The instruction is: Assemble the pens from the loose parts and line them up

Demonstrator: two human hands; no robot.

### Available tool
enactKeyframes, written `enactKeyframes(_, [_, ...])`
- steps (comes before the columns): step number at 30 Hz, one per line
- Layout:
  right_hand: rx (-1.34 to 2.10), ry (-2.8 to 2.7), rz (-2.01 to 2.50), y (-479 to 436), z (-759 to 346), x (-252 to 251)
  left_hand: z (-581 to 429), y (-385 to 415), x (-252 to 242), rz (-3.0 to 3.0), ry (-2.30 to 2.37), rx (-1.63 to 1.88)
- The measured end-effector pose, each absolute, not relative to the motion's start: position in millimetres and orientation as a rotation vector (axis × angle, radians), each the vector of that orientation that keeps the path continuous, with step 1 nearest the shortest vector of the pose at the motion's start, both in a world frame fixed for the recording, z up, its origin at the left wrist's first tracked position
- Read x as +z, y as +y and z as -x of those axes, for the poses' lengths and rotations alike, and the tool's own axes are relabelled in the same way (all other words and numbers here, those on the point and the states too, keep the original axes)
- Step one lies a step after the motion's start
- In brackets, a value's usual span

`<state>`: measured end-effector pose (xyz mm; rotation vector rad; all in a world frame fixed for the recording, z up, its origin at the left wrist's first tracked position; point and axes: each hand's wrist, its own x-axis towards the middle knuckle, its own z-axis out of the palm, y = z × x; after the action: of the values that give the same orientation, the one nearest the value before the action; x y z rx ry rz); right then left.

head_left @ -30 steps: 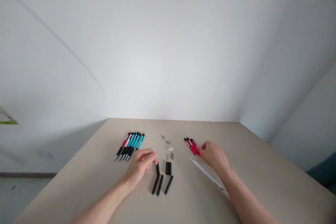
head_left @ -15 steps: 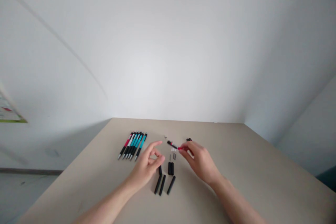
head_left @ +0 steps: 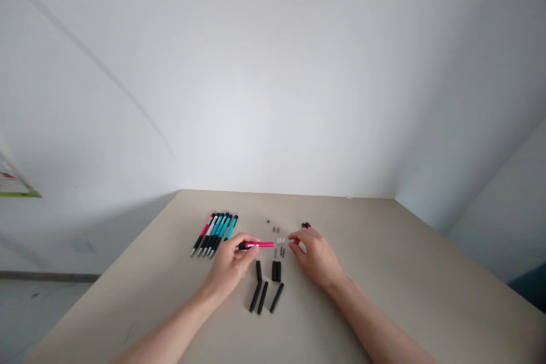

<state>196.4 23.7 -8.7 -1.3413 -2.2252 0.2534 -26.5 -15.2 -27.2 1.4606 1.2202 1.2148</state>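
Note:
My left hand (head_left: 234, 259) pinches a pink pen barrel (head_left: 265, 244) by its black end, and the pink part points right. Across from it, my right hand (head_left: 314, 253) is held low over the table with thumb and forefinger slightly apart, and I see nothing between them. Closest to its fingertips are small clear pieces (head_left: 280, 240). Small springs (head_left: 282, 252) lie just below those. Two short black grips (head_left: 276, 271) rest side by side nearer to me. Several black tubes (head_left: 263, 297) lie in front of them.
A row of several pens (head_left: 212, 234), pink, white and turquoise with black grips, lies on the left of the table (head_left: 384, 273). Small metal tips (head_left: 276, 230) sit toward the back. Black-ended pink parts (head_left: 306, 225) show partly behind my right hand. A wall stands behind the table.
The pink barrel has passed from my right hand to my left, which has closed on its black end. My right hand has let go and shifted slightly left beside the clear pieces.

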Motion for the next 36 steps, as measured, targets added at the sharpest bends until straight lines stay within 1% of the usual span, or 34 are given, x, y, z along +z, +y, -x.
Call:
enactKeyframes(10, [0.245, -2.229, 1.418, 28.2, -179.9, -11.1, 23.6, -16.3, -22.3, -1.431, 1.205, 1.254])
enactKeyframes(18, [0.253, -2.234, 1.426, 23.5, -184.1, -7.7, 25.0, -14.2, -21.7, -1.614, 1.280, 1.335])
enactKeyframes(28, [0.268, -2.175, 1.438, 29.6, -178.1, -14.8, 25.2, -11.9, -28.2, -1.615, 1.294, 1.306])
enactKeyframes(33, [0.264, -2.089, 1.365, 23.6, -180.4, -8.9, 24.4, -13.2, -25.1, -1.582, 1.299, 1.321])
enactKeyframes(36, [0.349, -2.052, 1.229, 17.2, -180.8, -5.5, 23.9, -14.2, -23.3, -1.581, 1.305, 1.311])
